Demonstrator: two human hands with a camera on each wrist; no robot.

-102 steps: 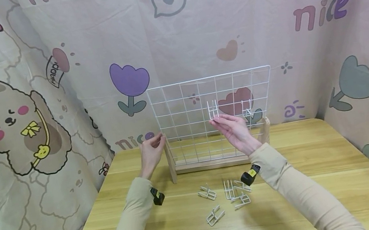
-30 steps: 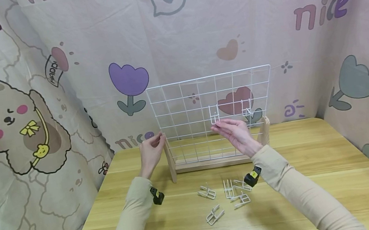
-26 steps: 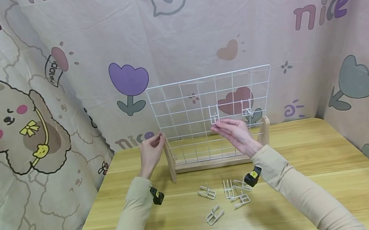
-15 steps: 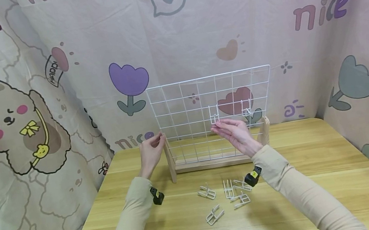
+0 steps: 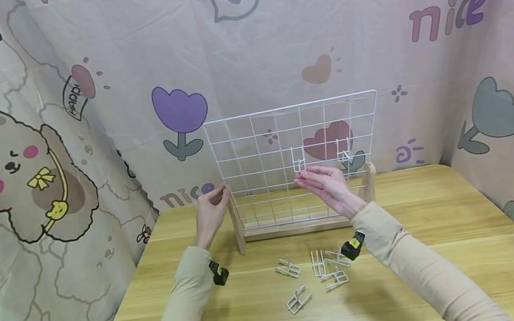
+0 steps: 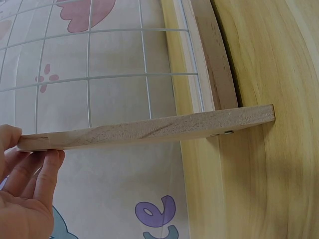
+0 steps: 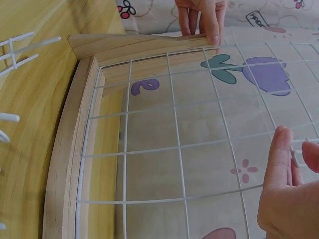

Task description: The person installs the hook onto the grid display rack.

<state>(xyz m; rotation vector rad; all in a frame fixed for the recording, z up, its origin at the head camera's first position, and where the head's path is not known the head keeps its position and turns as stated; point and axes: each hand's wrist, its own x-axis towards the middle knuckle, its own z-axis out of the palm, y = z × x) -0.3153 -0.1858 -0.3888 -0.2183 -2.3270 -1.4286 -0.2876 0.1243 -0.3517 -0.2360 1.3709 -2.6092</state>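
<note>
A white wire grid panel (image 5: 289, 106) stands upright in a wooden stand (image 5: 298, 229) on the table. My left hand (image 5: 211, 212) pinches the top of the stand's left upright (image 6: 149, 128), thumb on one side and fingers on the other. Near the grid's middle, my right hand (image 5: 329, 185) holds a white wire hook (image 5: 299, 162) by its lower end, its prongs overlapping the grid bars in the head view. In the right wrist view, the fingers hide most of that hook. Another white hook (image 5: 344, 156) hangs on the grid farther right.
Several loose white hooks (image 5: 319, 264) lie on the wooden table (image 5: 242, 320) in front of the stand, some close together below my right wrist. A printed curtain (image 5: 241, 62) hangs behind and along both sides of the table.
Compared with the earliest frame, my right hand and its hook are slightly lower against the grid. Over the last second they barely move. My left hand keeps its place on the upright.
</note>
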